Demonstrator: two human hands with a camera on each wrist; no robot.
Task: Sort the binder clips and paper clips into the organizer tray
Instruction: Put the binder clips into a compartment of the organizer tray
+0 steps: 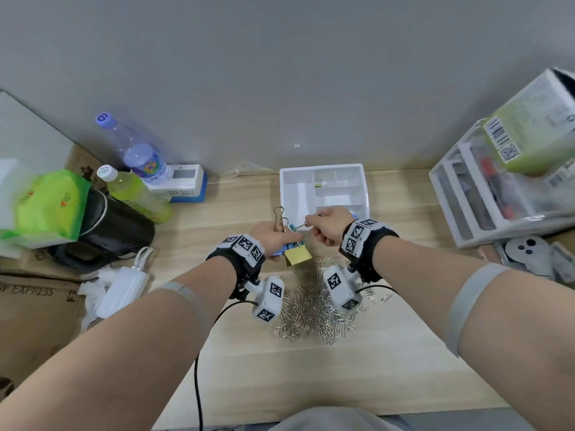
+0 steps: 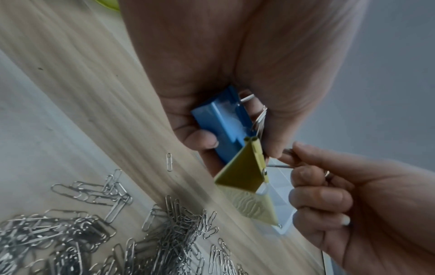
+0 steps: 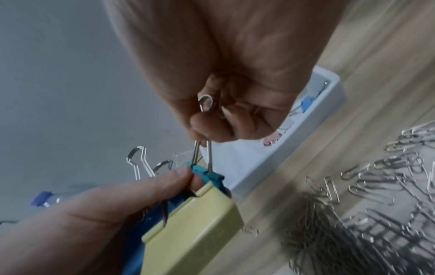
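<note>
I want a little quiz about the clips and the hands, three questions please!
1. True or false: the left hand holds a bunch of binder clips, a yellow binder clip among them.
2. What do the right hand's fingers pinch? A) a loose paper clip B) the wire handle of a teal binder clip C) a bottle cap
3. Where does the paper clip pile lie: on the desk or in the organizer tray?

Key: 1 true; 2 B; 3 on the desk.

Bare forearms, grey bands nr elbows. Black wrist straps w/ white blocks bearing b/w square markers. White camera pods below wrists, black cables trailing. Grey garment at bottom edge.
</note>
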